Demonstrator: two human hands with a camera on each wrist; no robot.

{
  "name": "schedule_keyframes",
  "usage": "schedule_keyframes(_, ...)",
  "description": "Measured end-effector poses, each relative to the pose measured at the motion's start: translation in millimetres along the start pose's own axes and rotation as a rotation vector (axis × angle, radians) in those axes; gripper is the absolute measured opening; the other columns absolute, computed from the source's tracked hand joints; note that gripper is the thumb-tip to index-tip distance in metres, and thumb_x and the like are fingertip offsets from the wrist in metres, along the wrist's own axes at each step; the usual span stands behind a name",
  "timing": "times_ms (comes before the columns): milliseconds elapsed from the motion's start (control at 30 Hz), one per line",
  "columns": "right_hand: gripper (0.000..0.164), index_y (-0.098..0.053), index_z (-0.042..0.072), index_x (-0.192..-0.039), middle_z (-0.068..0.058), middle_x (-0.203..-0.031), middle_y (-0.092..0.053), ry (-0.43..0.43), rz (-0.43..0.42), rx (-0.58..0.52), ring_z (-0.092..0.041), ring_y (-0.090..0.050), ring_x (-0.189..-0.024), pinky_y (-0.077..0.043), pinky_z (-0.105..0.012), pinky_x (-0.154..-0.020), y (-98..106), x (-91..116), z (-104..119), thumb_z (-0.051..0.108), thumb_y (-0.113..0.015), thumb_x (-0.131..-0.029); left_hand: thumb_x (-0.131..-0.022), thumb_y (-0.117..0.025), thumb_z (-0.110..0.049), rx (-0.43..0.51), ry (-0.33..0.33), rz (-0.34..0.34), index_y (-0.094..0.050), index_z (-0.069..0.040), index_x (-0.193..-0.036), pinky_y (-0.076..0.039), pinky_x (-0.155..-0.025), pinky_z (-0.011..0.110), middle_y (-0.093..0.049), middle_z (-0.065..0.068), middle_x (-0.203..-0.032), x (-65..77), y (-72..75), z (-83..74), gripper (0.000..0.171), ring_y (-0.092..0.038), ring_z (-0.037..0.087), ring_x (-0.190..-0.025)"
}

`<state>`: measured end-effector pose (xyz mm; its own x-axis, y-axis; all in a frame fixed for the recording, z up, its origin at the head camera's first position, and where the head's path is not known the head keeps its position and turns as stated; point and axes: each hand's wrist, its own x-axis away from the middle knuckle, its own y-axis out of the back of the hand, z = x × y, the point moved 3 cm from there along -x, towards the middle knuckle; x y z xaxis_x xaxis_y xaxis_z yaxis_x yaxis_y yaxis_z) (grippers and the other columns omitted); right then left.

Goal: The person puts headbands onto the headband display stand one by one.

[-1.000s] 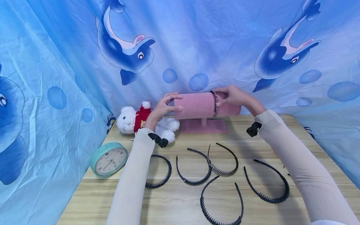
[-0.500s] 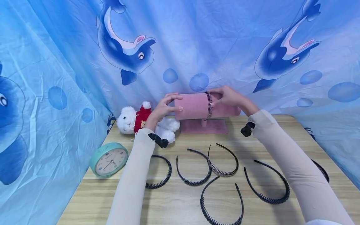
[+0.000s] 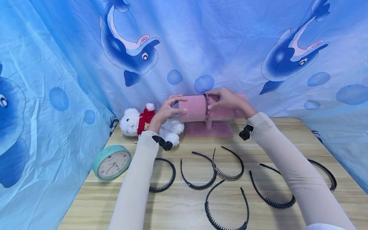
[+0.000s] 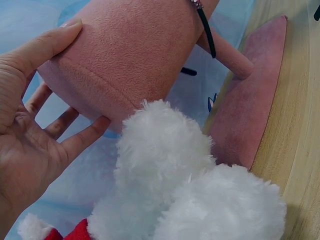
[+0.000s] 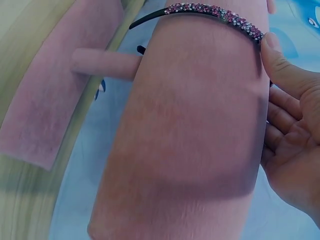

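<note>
A pink velvet headband stand [image 3: 192,108] with a horizontal roll rises from its flat base at the back of the table. Its left end is gripped by my left hand [image 3: 168,110], thumb in front and fingers around the far side in the left wrist view. A black toothed headband [image 3: 207,108] arches over the roll, left of its middle, its open ends hanging below. Pink and clear stones cover the headband [image 5: 215,11] in the right wrist view. My right hand [image 3: 225,99] holds this headband at the top, thumb in front; its other fingers are partly hidden behind the roll.
Several black toothed headbands, such as one at the front [image 3: 211,218] and one at the right [image 3: 330,179], lie on the wooden table [image 3: 178,210]. A white plush toy [image 3: 130,123] in red lies left of the stand. A teal clock [image 3: 113,164] stands near the left edge.
My right hand has slid the headband leftward along the roll. The left hand keeps its place on the roll's end. A headband at the table's right has come out from behind my right sleeve.
</note>
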<state>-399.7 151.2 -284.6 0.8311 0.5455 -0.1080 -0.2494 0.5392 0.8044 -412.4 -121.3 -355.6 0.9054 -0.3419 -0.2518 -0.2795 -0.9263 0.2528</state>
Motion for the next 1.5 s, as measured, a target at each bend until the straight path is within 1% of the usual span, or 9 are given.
schedule_keyframes(267, 0.080, -0.045, 0.010, -0.152, -0.012, -0.157, -0.048, -0.023, -0.011, 0.008, -0.029, -0.050, -0.138, -0.039, -0.047, -0.120, -14, -10, 10, 0.025, -0.085, -0.084, -0.083, -0.082, -0.009, 0.005, 0.026, 0.006, -0.065, -0.012, -0.134, -0.024, -0.126, 0.061, -0.037, -0.001, -0.160, -2.1, -0.4, 1.9, 0.053, -0.030, 0.031, -0.152)
schedule_keyframes(633, 0.077, -0.043, 0.013, -0.154, -0.009, -0.156, -0.050, -0.010, -0.007, -0.018, -0.026, -0.053, -0.135, -0.039, -0.044, -0.120, -28, -19, 29, 0.022, -0.081, -0.088, -0.084, -0.080, -0.007, 0.026, 0.016, 0.009, -0.064, -0.011, -0.134, -0.027, -0.125, 0.059, -0.037, 0.000, -0.159, -3.4, 0.6, -0.4, 0.053, -0.032, 0.029, -0.151)
schedule_keyframes(867, 0.078, -0.043, 0.013, -0.154, -0.010, -0.157, -0.048, 0.000, -0.017, 0.018, -0.028, -0.046, -0.142, -0.036, -0.045, -0.122, -36, -25, 35, 0.026, -0.082, -0.087, -0.085, -0.080, -0.008, 0.021, 0.019, 0.005, -0.064, -0.011, -0.134, -0.032, -0.123, 0.057, -0.037, -0.001, -0.159, -2.4, -0.7, -0.9, 0.052, -0.033, 0.029, -0.151)
schedule_keyframes(1067, 0.079, -0.040, 0.016, -0.156, -0.010, -0.161, -0.043, -0.001, -0.033, 0.026, -0.032, -0.042, -0.145, -0.031, -0.049, -0.125, -40, -24, 34, 0.026, -0.080, -0.089, -0.085, -0.079, -0.007, 0.025, 0.026, 0.003, -0.064, -0.012, -0.135, -0.029, -0.124, 0.059, -0.037, 0.000, -0.159, -4.1, -1.0, 2.0, 0.053, -0.033, 0.030, -0.151)
schedule_keyframes(1167, 0.082, -0.036, 0.021, -0.158, -0.012, -0.164, -0.036, 0.000, -0.026, 0.011, -0.037, -0.058, -0.131, -0.030, -0.050, -0.126, -42, -18, 32, 0.027, -0.080, -0.089, -0.085, -0.080, -0.006, 0.028, 0.020, 0.004, -0.064, -0.012, -0.135, -0.028, -0.125, 0.059, -0.037, 0.001, -0.160, -5.1, -1.7, 2.5, 0.053, -0.033, 0.030, -0.151)
schedule_keyframes(1233, 0.085, -0.034, 0.024, -0.159, -0.013, -0.164, -0.035, 0.021, -0.025, 0.020, -0.038, -0.067, -0.117, -0.032, -0.050, -0.125, -43, -11, 31, 0.027, -0.081, -0.088, -0.084, -0.080, -0.007, 0.030, 0.021, 0.004, -0.064, -0.012, -0.135, -0.028, -0.125, 0.059, -0.037, 0.001, -0.160, -5.4, -1.9, 2.3, 0.053, -0.033, 0.030, -0.151)
schedule_keyframes(1300, 0.087, -0.034, 0.024, -0.159, -0.012, -0.165, -0.035, 0.079, -0.029, 0.043, -0.036, -0.068, -0.117, -0.034, -0.049, -0.125, -44, -4, 31, 0.025, -0.082, -0.087, -0.084, -0.080, -0.006, 0.038, 0.021, 0.005, -0.064, -0.011, -0.135, -0.027, -0.125, 0.059, -0.037, 0.001, -0.160, -6.1, -2.1, 2.3, 0.054, -0.033, 0.030, -0.151)
schedule_keyframes(1400, 0.088, -0.039, 0.014, -0.156, -0.011, -0.163, -0.039, 0.225, -0.062, 0.121, -0.032, -0.051, -0.140, -0.031, -0.047, -0.126, -46, 8, 32, 0.023, -0.086, -0.082, -0.084, -0.080, -0.007, 0.036, 0.036, 0.002, -0.064, -0.012, -0.134, -0.028, -0.125, 0.058, -0.037, -0.001, -0.160, -5.9, -1.4, 1.4, 0.053, -0.033, 0.029, -0.151)
schedule_keyframes(1500, 0.086, -0.042, 0.006, -0.153, -0.013, -0.161, -0.041, 0.315, -0.051, 0.184, -0.031, -0.040, -0.149, -0.030, -0.045, -0.127, -49, 24, 33, 0.023, -0.086, -0.081, -0.084, -0.080, -0.007, 0.033, 0.052, -0.001, -0.064, -0.012, -0.135, -0.032, -0.124, 0.055, -0.036, -0.002, -0.160, -5.2, -0.6, -0.2, 0.053, -0.032, 0.028, -0.151)
